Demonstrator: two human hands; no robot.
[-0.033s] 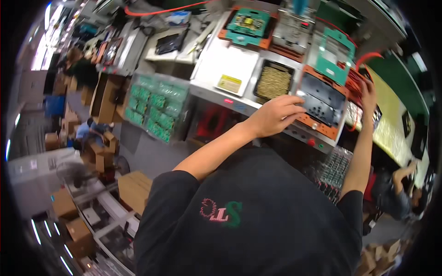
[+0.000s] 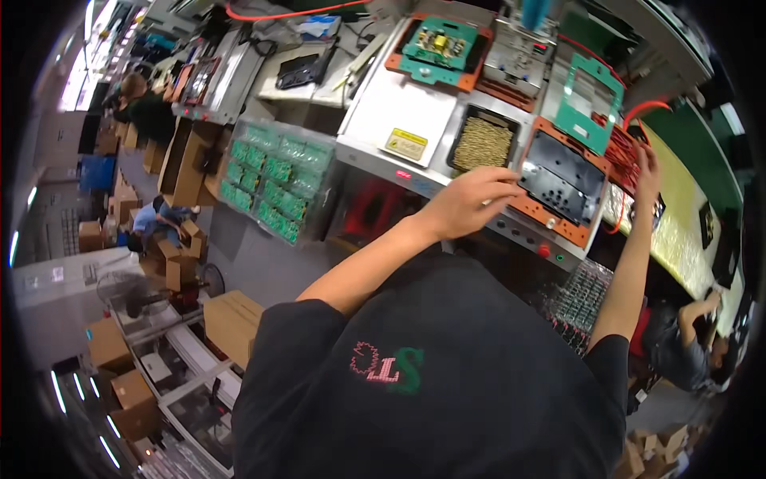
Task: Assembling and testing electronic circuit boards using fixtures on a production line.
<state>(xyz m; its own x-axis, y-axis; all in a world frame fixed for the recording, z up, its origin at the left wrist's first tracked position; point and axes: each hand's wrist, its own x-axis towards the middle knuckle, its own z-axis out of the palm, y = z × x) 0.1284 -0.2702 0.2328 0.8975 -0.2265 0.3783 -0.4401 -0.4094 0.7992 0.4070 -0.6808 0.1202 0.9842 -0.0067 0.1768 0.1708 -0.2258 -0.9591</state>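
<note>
Black plastic fills the orange frame (image 2: 550,222) at the centre of the work, where a dark tray (image 2: 563,166) lies flat on the metal table (image 2: 437,169), just right of a box of small brass-coloured pieces (image 2: 483,144). A worker's left hand (image 2: 476,203) hangs at the frame's near left corner, fingers bent and tips drawn close together; whether they pinch one of the small pieces cannot be told. The right hand (image 2: 648,171) is at the bundle of red wires (image 2: 622,158) beyond the frame's right side, fingers partly spread and raised, its grip on any strand unclear. Loose wires could snag on the fingers or the frame's edge and pull the tray askew, while a knock from the left hand might tip the box and scatter its contents. A yellow label (image 2: 406,144) with dark print sits on the white panel (image 2: 399,104), its words too small to make out. Stitched letters in pink and green (image 2: 388,368) mark the worker's dark shirt (image 2: 479,351), and a small red sign (image 2: 404,174) on the table's front edge cannot be read.
</note>
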